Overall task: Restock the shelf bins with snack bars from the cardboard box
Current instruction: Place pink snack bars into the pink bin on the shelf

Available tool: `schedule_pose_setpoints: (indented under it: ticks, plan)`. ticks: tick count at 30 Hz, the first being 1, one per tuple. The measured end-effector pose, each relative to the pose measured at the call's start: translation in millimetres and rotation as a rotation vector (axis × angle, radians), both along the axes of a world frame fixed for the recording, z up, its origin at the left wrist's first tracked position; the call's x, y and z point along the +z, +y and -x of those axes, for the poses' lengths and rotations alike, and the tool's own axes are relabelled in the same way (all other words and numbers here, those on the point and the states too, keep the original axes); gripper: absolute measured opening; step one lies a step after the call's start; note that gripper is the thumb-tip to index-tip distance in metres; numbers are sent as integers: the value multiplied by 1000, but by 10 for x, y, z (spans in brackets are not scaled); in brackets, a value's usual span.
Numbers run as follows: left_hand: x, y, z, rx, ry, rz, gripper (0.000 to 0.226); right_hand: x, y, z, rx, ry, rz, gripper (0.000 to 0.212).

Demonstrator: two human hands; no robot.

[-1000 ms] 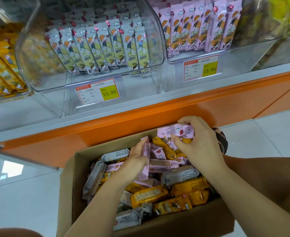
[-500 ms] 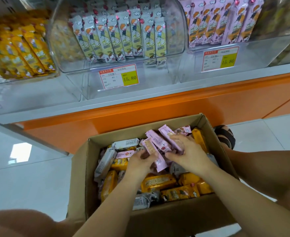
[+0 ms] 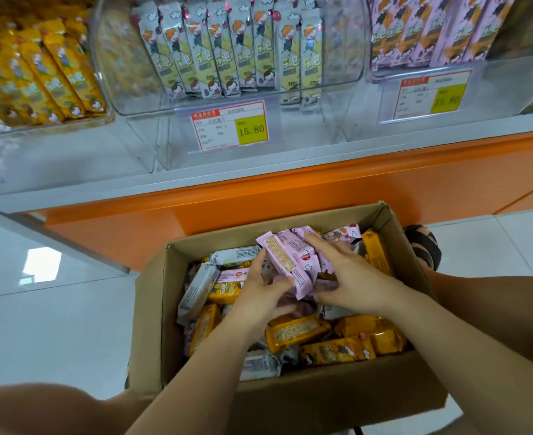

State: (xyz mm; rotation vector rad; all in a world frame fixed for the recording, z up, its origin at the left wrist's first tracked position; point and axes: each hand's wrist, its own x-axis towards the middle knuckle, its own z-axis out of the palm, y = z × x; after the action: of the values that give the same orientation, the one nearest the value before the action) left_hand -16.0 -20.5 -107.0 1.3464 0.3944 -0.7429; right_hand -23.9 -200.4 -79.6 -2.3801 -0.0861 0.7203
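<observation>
An open cardboard box (image 3: 152, 312) on the floor holds loose yellow, grey and pink snack bars. Both hands are inside it, over the far middle. My left hand (image 3: 259, 293) grips a bunch of pink bars (image 3: 290, 262) from the left and below. From the right, my right hand (image 3: 350, 274) curls round the same bunch, fingers over its top. Above, clear shelf bins hold upright bars: a yellow bin (image 3: 39, 67) at the left, a grey bin (image 3: 227, 51) in the middle and a pink bin (image 3: 441, 29) at the right.
Price tags (image 3: 229, 125) reading 15.80 hang under the bins. An orange base panel (image 3: 290, 189) runs behind the box. White tiled floor (image 3: 55, 324) lies to the left. A dark sandal (image 3: 422, 246) shows by the box's far right corner, and a knee (image 3: 33, 406) at the lower left.
The two hands have come together and gathered several pink bars into one bunch. The view has shifted, so the bins and box sit further right and larger.
</observation>
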Motion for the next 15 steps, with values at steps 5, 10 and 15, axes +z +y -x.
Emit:
schedule_pose_setpoints:
  ticks: [5,10,15]
  plan:
    - [22,46,-89,-25,-129,-10,81,47,87,40,-26,-77,28,100]
    - [3,59,-71,-143,-265,-62,81,-2,103,25,24,-89,114,101]
    - [-37,75,-96,-219,-354,-195,79,47,120,43,-38,-210,169,91]
